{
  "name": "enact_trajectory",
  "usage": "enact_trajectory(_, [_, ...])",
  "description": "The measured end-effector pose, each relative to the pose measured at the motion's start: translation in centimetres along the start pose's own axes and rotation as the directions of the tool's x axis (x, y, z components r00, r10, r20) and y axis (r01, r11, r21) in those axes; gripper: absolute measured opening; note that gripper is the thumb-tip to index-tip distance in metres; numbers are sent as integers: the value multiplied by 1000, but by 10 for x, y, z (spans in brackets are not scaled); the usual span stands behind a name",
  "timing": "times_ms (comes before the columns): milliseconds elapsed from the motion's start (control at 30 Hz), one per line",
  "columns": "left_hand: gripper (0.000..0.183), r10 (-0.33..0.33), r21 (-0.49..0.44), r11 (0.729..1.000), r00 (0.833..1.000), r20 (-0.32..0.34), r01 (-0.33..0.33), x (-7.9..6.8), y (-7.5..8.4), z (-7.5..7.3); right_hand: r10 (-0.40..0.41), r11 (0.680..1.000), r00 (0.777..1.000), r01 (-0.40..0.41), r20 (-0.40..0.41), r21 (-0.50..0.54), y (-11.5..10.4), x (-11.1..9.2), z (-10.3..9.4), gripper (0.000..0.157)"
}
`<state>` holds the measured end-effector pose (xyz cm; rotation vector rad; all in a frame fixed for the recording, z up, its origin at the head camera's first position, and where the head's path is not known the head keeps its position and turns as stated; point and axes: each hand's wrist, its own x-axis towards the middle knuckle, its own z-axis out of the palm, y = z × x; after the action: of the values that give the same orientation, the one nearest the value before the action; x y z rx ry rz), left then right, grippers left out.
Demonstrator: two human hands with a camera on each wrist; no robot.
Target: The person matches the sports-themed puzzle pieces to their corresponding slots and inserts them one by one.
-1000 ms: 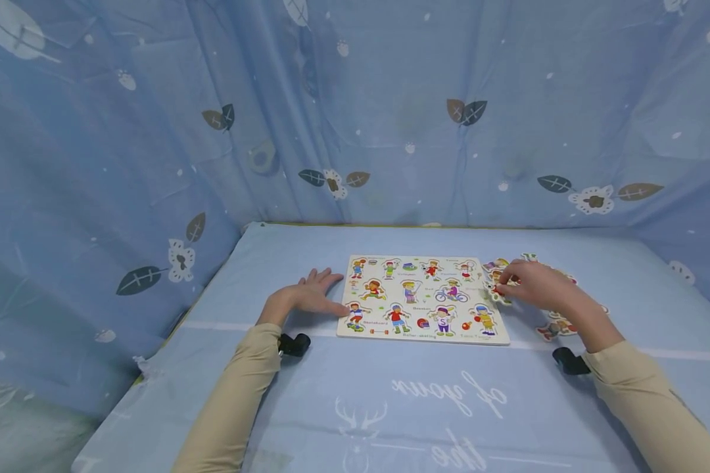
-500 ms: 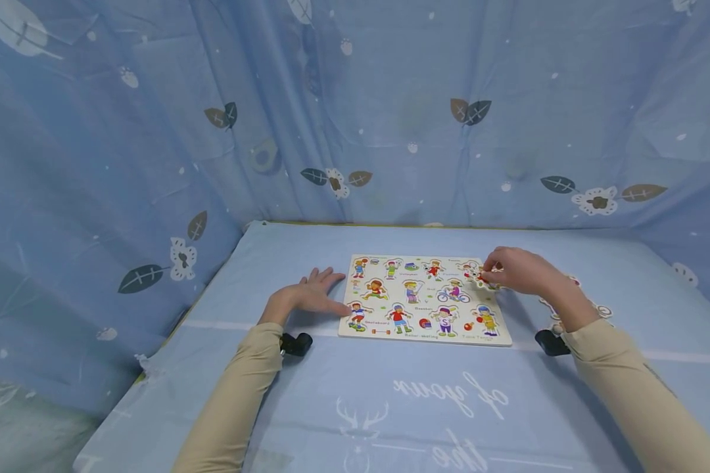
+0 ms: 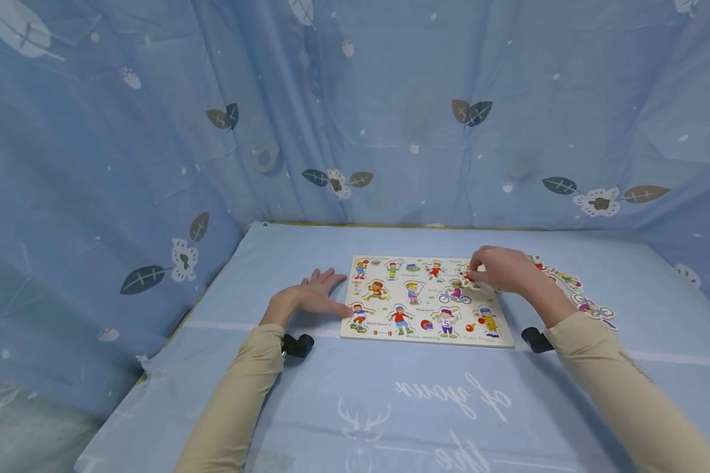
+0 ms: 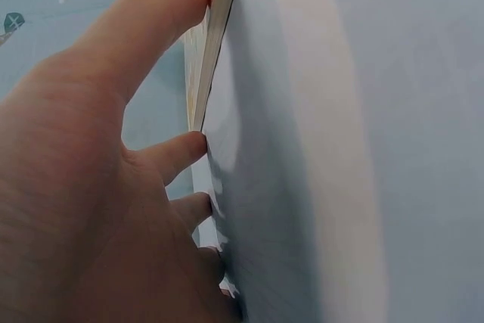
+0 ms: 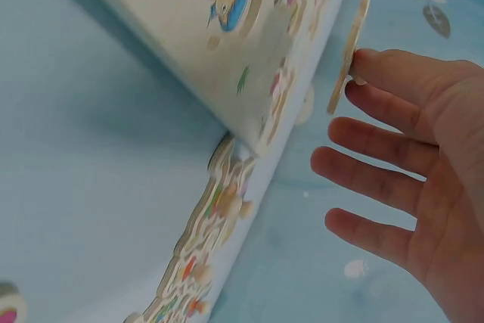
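Observation:
A flat puzzle board (image 3: pixel 403 297) printed with sporting children lies mid-table. My left hand (image 3: pixel 312 295) rests beside its left edge with fingers spread; in the left wrist view, its thumb (image 4: pixel 151 17) touches the board's edge. Over the upper right corner of the board, my right hand (image 3: pixel 504 270) pinches a puzzle piece (image 5: pixel 350 54) between thumb and index finger. In the right wrist view that piece appears edge-on and tilted, while the other fingers extend loosely. Its picture is partly covered by my fingers in the head view.
Several loose puzzle pieces (image 3: pixel 591 307) lie to the right of the board, partly behind my right forearm. A blue patterned curtain (image 3: pixel 390 131) hangs behind the cloth-covered table (image 3: pixel 307 407). Each wrist carries a small black camera (image 3: pixel 298 345).
My right hand has carried the pinched piece leftward from beside the board to over its upper right corner, uncovering more loose pieces. My left hand has stayed at the board's left edge.

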<state>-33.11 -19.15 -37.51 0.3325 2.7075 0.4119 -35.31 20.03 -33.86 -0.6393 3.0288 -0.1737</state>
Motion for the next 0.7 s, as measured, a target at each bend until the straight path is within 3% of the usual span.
enact_trajectory(333, [100,22,0,1000,1000,-3,-22,0,-3,1,7,1000,999,-8,-40,-26,-12,16,0,19])
enact_trajectory(700, [101,18,4,1000,1000,-8,-18,0,-2,2,41,999,999,-41,-5,-8,-16,34,8,21])
